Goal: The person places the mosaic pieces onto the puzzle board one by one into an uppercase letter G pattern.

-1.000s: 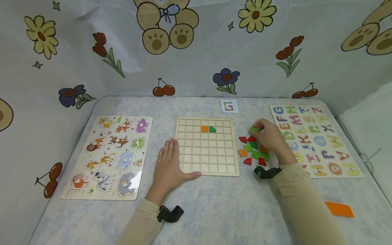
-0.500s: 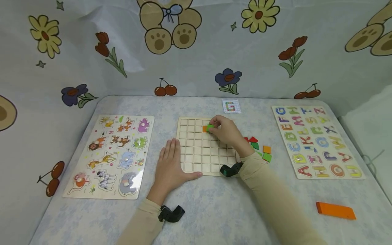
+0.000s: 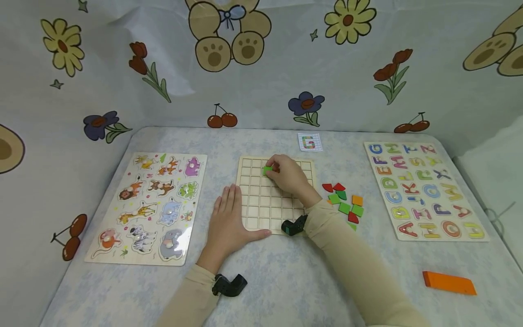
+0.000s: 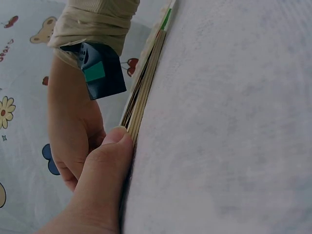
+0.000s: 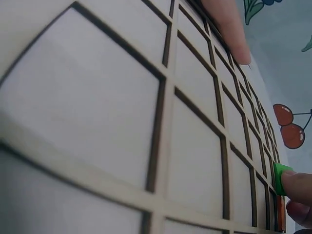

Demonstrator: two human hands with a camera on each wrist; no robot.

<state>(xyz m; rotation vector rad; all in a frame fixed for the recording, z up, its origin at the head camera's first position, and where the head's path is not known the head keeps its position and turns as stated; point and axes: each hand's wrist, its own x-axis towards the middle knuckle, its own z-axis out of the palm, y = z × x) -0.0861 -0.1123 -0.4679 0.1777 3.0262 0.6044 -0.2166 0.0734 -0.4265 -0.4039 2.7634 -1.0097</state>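
The wooden grid board lies at the centre of the table. My left hand rests along its left side, fingers straight, thumb along the near edge; in the left wrist view the thumb presses against that edge. Over an upper row of cells, my right hand pinches a light green square tile. The right wrist view shows this green tile between fingertips at the grid, with an orange tile close below. In the head view, the right hand hides the pieces set in that row.
Loose red, green and orange tiles lie right of the board. Behind it is a small pattern card. An animal puzzle lies at left, a letter puzzle at right. An orange block sits near the right front.
My right hand has picked a green tile from the loose pile and carried it left over the board, past the orange piece's right side to its left. The left hand has stayed in place.
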